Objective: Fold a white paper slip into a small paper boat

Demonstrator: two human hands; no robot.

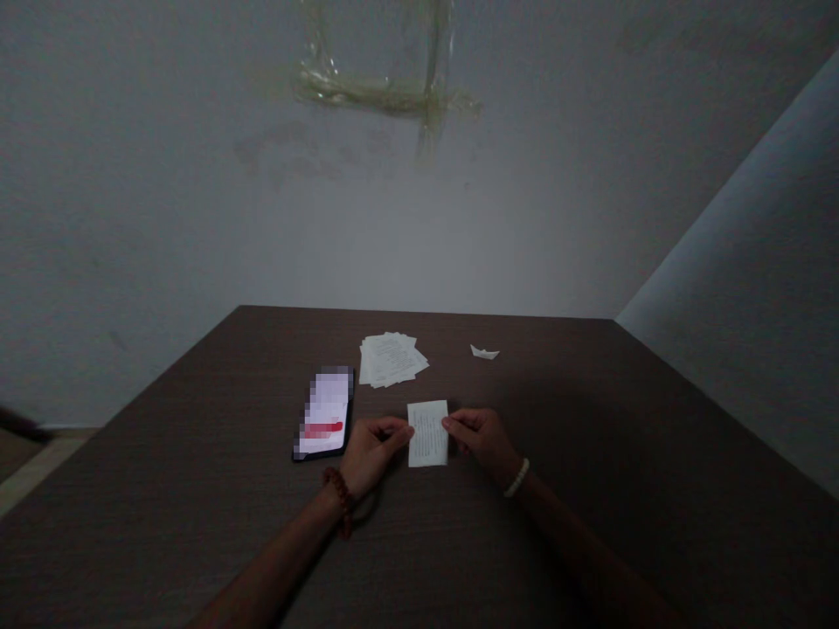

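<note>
A small sheet of printed paper (428,435) is held up between my two hands above the dark table. My left hand (372,450), with a beaded bracelet at the wrist, pinches its left edge between thumb and fingers. On the opposite edge, my right hand (481,439) grips the paper in the same way, a pale bracelet on that wrist. Lines of text cover the side facing me. Beyond the hands lies a loose pile of printed papers (391,360). A small folded paper boat (484,352) sits to the right of that pile.
A phone (326,412) with a lit, partly blurred screen lies left of my left hand. The dark wooden table (197,489) reaches back to a grey wall (419,236) with strips of tape on it. Light is dim, and shadow falls on the table's right side.
</note>
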